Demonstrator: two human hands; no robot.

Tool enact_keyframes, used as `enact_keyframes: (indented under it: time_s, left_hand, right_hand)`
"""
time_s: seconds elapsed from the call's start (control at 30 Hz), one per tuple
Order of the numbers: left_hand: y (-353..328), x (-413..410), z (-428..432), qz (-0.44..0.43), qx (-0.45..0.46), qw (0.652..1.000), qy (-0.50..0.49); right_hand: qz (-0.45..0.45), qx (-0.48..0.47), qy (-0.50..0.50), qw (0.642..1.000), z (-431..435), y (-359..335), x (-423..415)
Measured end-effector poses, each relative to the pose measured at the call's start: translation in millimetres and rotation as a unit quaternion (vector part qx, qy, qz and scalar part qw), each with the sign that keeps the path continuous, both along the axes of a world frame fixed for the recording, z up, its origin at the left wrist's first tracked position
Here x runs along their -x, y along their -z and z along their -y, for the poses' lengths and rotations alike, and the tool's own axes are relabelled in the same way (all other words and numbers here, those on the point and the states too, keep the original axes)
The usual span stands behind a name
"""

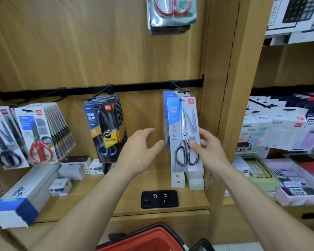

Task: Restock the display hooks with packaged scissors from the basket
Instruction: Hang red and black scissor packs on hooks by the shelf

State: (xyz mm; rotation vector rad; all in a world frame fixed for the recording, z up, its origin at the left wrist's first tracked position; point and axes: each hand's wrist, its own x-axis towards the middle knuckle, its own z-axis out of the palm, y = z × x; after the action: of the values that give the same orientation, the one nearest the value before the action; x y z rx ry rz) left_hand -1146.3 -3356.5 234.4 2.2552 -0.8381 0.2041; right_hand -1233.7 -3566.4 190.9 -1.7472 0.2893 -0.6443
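Note:
A blue-and-white pack of silver scissors (184, 131) hangs at the front of the right display hook (181, 90), with a few like packs behind it. My right hand (208, 151) pinches its lower right edge, thumb on the front by the handles. My left hand (140, 151) hovers just left of the pack with relaxed, spread fingers and holds nothing. The red basket (149, 240) shows at the bottom edge; its contents are hidden.
A black rail (98, 88) carries more hooks with dark scissor packs (105, 129) in the middle and red-handled shears (40, 134) on the left. A black phone (159, 198) and small boxes (61, 186) lie on the shelf below. Calculators (279, 134) fill the right bay.

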Motion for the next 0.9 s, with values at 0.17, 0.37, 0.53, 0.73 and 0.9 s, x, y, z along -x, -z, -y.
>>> enact_keyframes:
  time_s: [0.17, 0.37, 0.53, 0.73, 0.9]
  left_hand:
    - [16, 2, -10, 0.037, -0.066, 0.997, 0.001]
    - [78, 27, -52, -0.003, -0.103, 0.995, -0.001]
    - [167, 66, -118, -0.1, -0.183, 0.978, -0.015]
    - [286, 109, -202, -0.231, -0.264, 0.935, -0.055]
    - [358, 122, -235, -0.29, -0.331, 0.896, -0.061]
  right_hand:
    - [-0.047, 0.069, 0.039, 0.996, 0, 16, -13]
    - [-0.166, 0.139, 0.114, 0.97, -40, 68, 1]
    - [-0.246, 0.228, -0.015, 0.942, -110, 141, 39]
    - [-0.364, 0.244, -0.163, 0.884, -175, 230, 67]
    - [-0.442, 0.27, -0.232, 0.823, -197, 296, 71]
